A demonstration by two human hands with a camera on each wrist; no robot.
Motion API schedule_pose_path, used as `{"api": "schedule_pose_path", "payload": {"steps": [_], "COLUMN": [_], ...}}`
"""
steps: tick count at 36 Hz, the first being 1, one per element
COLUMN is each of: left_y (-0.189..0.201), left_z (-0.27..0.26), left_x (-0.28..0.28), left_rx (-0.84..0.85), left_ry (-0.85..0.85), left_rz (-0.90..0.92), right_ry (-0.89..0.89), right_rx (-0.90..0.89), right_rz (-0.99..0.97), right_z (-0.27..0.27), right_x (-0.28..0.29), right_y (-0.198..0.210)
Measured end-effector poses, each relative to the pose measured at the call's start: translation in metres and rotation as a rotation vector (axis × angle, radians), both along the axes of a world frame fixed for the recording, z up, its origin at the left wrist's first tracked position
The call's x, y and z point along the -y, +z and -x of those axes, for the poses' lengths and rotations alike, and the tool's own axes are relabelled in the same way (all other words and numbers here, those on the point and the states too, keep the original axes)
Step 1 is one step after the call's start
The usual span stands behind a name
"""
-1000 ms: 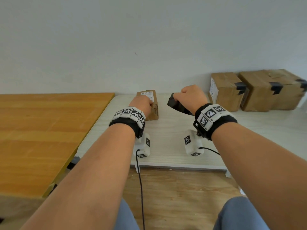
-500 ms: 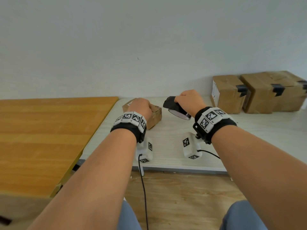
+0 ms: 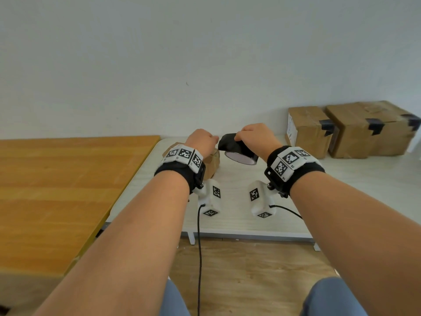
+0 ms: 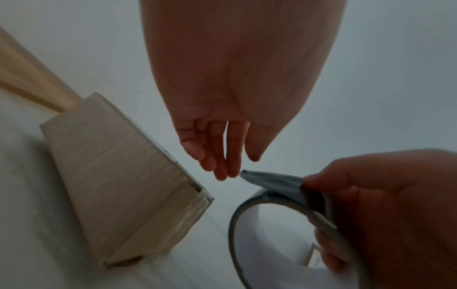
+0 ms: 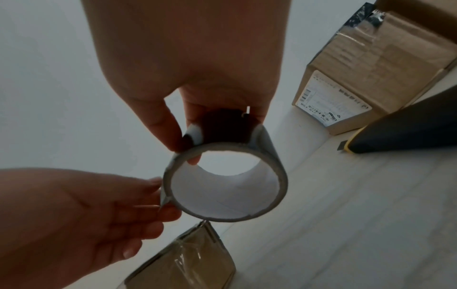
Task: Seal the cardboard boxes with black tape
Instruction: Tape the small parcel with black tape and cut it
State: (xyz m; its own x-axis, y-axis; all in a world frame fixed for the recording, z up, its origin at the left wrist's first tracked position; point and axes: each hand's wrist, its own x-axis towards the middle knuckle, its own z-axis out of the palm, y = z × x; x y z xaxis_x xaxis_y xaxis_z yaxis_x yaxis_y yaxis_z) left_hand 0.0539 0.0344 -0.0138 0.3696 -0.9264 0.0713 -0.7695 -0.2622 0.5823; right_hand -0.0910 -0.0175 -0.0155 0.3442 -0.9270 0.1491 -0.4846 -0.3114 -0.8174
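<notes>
Tape roll in right hand

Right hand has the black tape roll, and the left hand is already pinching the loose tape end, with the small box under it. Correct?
Not quite. In the left wrist view the left hand is open, fingertips just short of the loose tape end, not pinching it. The right hand does grip the black tape roll, and the small box lies below.

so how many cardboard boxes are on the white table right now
3 visible. One small box lies under the left hand. Two larger boxes stand against the wall at far right, one left of the other, both with black tape on them. More may sit beyond the frame's right edge.
</notes>
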Motion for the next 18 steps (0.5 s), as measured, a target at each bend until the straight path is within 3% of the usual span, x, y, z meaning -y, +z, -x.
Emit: {"api": "schedule_pose_path", "payload": {"steps": [5,18], "left_y": [0.002,0.02], "left_z": [0.001,-0.005], "left_x": [-0.002,0.011], "left_rx": [-0.17,-0.042], "left_ry": [0.0,0.03], "left_rz": [0.073,0.063], "right_ry": [0.034,-0.004], "right_rx": [0.006,-0.19], "right_rz": [-0.006,0.091], "right_z": [-0.002,-0.003], "right_x": [0.0,0.011], "right_y": [0.002,-0.004]}}
